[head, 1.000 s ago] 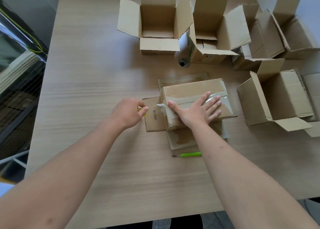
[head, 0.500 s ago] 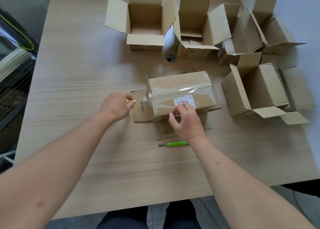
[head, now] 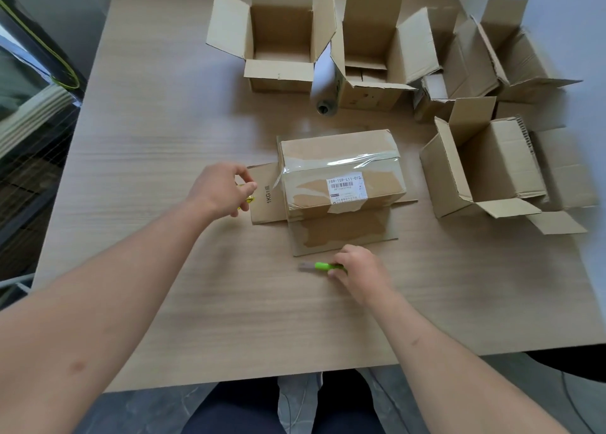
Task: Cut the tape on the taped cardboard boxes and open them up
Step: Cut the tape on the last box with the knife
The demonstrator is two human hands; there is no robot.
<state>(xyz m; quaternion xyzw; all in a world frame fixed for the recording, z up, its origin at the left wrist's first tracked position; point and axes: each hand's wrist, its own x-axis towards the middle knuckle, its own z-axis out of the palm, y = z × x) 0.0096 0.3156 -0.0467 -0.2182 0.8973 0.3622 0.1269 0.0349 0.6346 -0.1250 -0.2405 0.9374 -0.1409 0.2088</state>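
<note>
R hand (head: 357, 269) curls round the green knife (head: 323, 266) on the table (head: 164, 122), blade end pointing left. L hand (head: 219, 191) pinches sth small and yellow, can't tell what. Taped box (head: 341, 174) sits mid-table on flat cardboard (head: 344, 233), tape uncut. Risks, I'd say: blade swings near L hand; box slides on cardboard w/o a hold. Open boxes (head: 282, 40) and a roll (head: 326, 86) crowd back and right.

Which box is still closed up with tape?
The taped box in the middle of the table, the one with a white label. Shiny clear tape wraps its top. All the other boxes, like the one at the back, stand with flaps open.
</note>
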